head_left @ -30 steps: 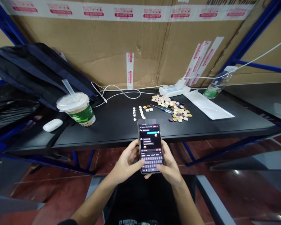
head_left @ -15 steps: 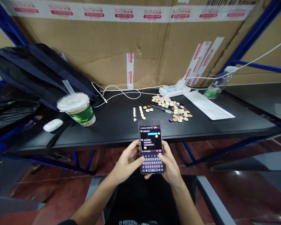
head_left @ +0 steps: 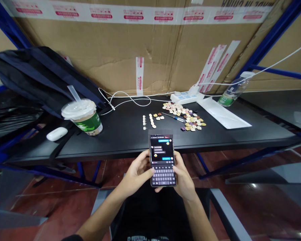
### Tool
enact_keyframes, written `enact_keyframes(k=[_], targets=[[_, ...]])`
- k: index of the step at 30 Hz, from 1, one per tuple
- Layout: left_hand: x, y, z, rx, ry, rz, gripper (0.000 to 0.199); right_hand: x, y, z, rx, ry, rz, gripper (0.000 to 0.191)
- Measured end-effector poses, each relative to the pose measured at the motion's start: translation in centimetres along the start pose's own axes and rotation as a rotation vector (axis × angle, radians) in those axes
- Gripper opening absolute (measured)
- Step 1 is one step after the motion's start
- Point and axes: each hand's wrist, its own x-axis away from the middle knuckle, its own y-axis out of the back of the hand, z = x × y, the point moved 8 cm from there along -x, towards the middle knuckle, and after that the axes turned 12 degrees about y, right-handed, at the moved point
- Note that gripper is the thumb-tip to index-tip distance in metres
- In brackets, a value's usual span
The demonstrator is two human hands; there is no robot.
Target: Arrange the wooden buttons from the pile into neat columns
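Observation:
A smartphone [head_left: 163,157] is held upright before the table's front edge, its screen showing a dark chat page above a keyboard. My left hand [head_left: 137,172] grips its left side, the thumb resting over the keyboard's left edge. Around the right side closes my right hand [head_left: 184,175], with its thumb by the keyboard's upper right corner. Most fingers are hidden behind the phone. Beyond it on the black table [head_left: 122,134] lie small button-like pieces [head_left: 194,122] in a colourful heap, a few set in short columns [head_left: 152,121]. A blue-handled screwdriver-like tool [head_left: 177,118] lies among them.
At left stand a lidded drink cup [head_left: 86,122] with a straw, a white earbud case [head_left: 57,134] and a dark backpack [head_left: 47,73]. A power strip [head_left: 185,97], white packet [head_left: 223,112] and plastic bottle [head_left: 234,90] are at the right rear, before a cardboard wall [head_left: 102,43].
On the phone's screen the chat has scrolled up and a new blue message bubble shows at the bottom. My right thumb has shifted slightly right, off the send button area.

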Motion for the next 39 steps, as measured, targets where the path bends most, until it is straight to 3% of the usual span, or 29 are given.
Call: enact_keyframes(k=[9,16,22,39], targets=[[0.0,-0.1,0.0,0.003,0.013,-0.005,0.052,0.0,0.3,-0.1,0.030,-0.020,-0.014,0.044],[-0.1,-0.1,0.0,0.007,0.015,-0.004,0.051,-0.1,1.4,0.0,0.123,0.010,-0.109,0.034],[-0.2,0.0,0.1,-0.004,0.022,-0.014,0.051,0.2,-0.2,0.5,0.064,0.006,0.033,0.058],[-0.2,0.3,-0.1,-0.025,0.009,-0.052,0.047,0.4,-0.6,0.7,0.075,0.015,0.088,0.075]])
